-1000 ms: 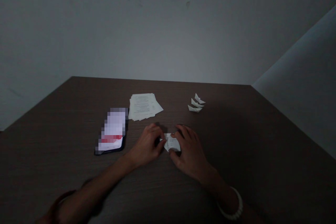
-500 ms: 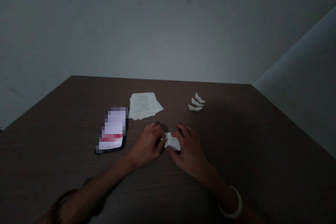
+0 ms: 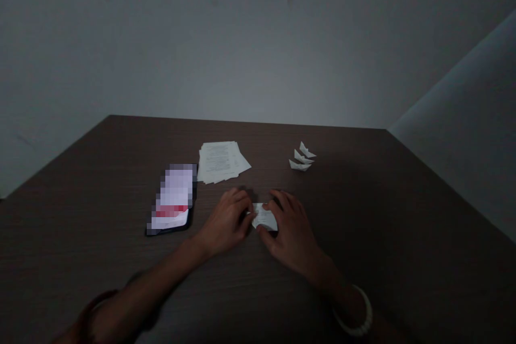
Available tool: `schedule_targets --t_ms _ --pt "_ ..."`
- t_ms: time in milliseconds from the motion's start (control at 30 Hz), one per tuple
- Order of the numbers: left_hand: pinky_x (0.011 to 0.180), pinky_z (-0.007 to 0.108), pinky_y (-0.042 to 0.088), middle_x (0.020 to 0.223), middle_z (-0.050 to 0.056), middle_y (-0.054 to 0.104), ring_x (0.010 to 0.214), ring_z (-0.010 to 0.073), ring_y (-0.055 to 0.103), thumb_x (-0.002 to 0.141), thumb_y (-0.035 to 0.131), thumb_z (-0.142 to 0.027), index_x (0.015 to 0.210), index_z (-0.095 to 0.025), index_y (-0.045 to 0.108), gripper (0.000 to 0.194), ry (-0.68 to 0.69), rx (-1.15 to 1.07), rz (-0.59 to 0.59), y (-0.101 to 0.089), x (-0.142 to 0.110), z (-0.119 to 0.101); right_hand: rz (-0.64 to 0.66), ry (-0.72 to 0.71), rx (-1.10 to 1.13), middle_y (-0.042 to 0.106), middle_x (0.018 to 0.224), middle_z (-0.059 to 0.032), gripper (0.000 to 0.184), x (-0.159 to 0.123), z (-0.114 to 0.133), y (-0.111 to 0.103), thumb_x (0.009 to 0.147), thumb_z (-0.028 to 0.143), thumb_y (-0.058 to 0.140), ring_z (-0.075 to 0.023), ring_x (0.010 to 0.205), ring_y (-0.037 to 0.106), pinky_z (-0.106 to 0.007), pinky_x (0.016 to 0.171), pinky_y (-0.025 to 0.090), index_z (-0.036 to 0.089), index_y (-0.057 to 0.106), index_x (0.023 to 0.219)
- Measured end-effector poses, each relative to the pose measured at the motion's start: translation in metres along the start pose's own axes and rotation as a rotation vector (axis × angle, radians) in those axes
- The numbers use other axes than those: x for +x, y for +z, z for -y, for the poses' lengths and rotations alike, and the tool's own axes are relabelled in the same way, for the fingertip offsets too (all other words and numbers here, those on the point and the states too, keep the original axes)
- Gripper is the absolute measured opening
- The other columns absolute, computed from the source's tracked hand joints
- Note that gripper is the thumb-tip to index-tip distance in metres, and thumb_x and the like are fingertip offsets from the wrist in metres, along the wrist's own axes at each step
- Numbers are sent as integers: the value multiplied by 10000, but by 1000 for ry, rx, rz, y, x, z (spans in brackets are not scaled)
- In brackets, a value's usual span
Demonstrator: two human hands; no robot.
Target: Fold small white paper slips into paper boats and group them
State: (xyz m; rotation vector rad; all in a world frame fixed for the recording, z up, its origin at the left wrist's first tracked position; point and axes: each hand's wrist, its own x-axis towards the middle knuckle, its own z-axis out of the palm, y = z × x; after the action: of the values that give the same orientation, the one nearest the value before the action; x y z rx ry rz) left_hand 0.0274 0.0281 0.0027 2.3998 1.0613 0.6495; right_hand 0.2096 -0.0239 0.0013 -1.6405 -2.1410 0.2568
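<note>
Paper (image 3: 264, 217), folded small, lies pinched between left hand (image 3: 226, 221) and right hand (image 3: 292, 230).

Nothing legible, folded paper (image 3: 264, 217) included

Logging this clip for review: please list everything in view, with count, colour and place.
wall: 1, grey, behind the table
table: 1, dark brown, filling the lower view
phone: 1, dark case, screen pixelated, left of centre on the table
paper stack: 1, white, far middle of the table
paper boats: 3, white, in a cluster right of the stack
folded paper: 1, white, between the hands
bracelet: 1, white, on the right wrist
band: 1, dark, on the left arm
left hand: 1, at the paper's left side
right hand: 1, at the paper's right side
</note>
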Motion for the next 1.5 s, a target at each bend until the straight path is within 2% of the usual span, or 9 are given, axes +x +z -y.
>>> schedule_targets --t_ms 300,433,933,1100,1200,1300,1400,1500 --pt "805 402 430 902 63 554 905 238 505 843 562 -177 816 -170 581 34 -15 -24 -5 2 0 3 6 4 1 510 1325 -101 292 0 2 -2 810 311 617 -298 1267 406 -485 1091 327 204 602 1081" --pt "820 408 436 911 61 554 921 241 508 829 581 -166 822 -173 579 10 -18 -28 -19 2 0 3 -11 1 -2 530 1294 -107 264 1 2 -1 828 349 615 -301 1242 428 -495 1070 345 206 605 1049" --pt "837 398 445 948 58 576 945 241 530 822 643 -184 889 -176 602 78 -28 -82 -46 7 1 11 -56 27 17 544 1253 -110 269 3 3 1 785 337 651 -308 1209 452 -493 1055 354 208 603 1016" --pt "843 405 452 957 56 582 949 237 535 828 645 -185 894 -182 607 77 -8 -86 -50 6 1 11 -57 21 42 566 1193 -95 266 2 3 -2 775 329 682 -291 1143 479 -464 1007 381 210 617 1004" --pt "840 403 456 950 58 579 950 237 535 827 646 -184 887 -174 611 71 -2 -77 -51 6 1 11 -49 -37 77 593 1121 -69 169 2 1 -2 802 282 673 -263 1086 501 -435 961 401 224 637 957" --pt "837 401 457 949 61 576 953 237 532 829 638 -172 876 -164 616 52 -2 -75 -47 7 0 11 -33 -174 112 618 1054 -48 58 1 -3 -1 840 214 638 -233 1015 518 -408 911 414 229 658 892" --pt "841 401 458 956 63 575 957 238 529 824 629 -153 875 -162 619 53 -1 -72 -51 8 0 11 2 -332 112 624 1037 -41 84 0 -10 1 844 161 619 -217 971 514 -379 866 425 221 664 879" --pt "844 399 457 959 63 576 954 235 526 814 628 -135 879 -162 620 70 10 -65 -66 8 -1 10 69 -408 83 618 996 -32 133 0 -14 -1 852 134 587 -203 936 512 -356 847 427 221 663 919"
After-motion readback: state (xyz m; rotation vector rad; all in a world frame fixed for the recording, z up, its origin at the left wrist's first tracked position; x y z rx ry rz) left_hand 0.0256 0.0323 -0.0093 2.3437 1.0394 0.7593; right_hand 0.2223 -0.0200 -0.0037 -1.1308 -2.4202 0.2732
